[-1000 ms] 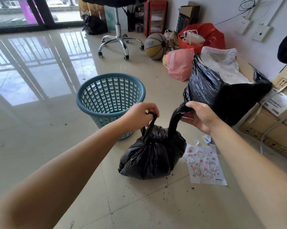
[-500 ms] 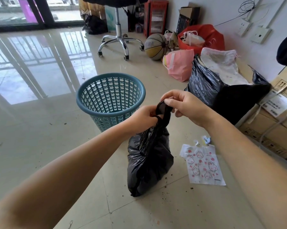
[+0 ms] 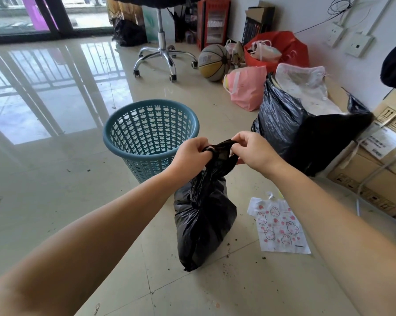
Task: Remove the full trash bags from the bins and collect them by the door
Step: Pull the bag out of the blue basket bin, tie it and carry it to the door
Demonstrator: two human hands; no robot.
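Observation:
A small full black trash bag (image 3: pixel 204 226) stands on the tiled floor, stretched tall under my hands. My left hand (image 3: pixel 191 153) and my right hand (image 3: pixel 251 150) both pinch its twisted black handles, close together at the top. Just behind it stands a teal plastic mesh bin (image 3: pixel 151 133) with nothing inside. A larger black trash bag (image 3: pixel 290 131), open and stuffed with white material, sits to the right against cardboard boxes.
A printed paper sheet (image 3: pixel 279 226) lies on the floor right of the small bag. Cardboard boxes (image 3: pixel 370 179) line the right wall. Behind are a pink bag (image 3: pixel 247 87), a red bag (image 3: pixel 281 47), a basketball (image 3: pixel 213 62), a swivel chair base (image 3: pixel 164 55) and another black bag (image 3: pixel 129 33).
My hands, earlier pulling the handles apart over the squat bag, have come together at the top. The bag has been drawn up taller and narrower.

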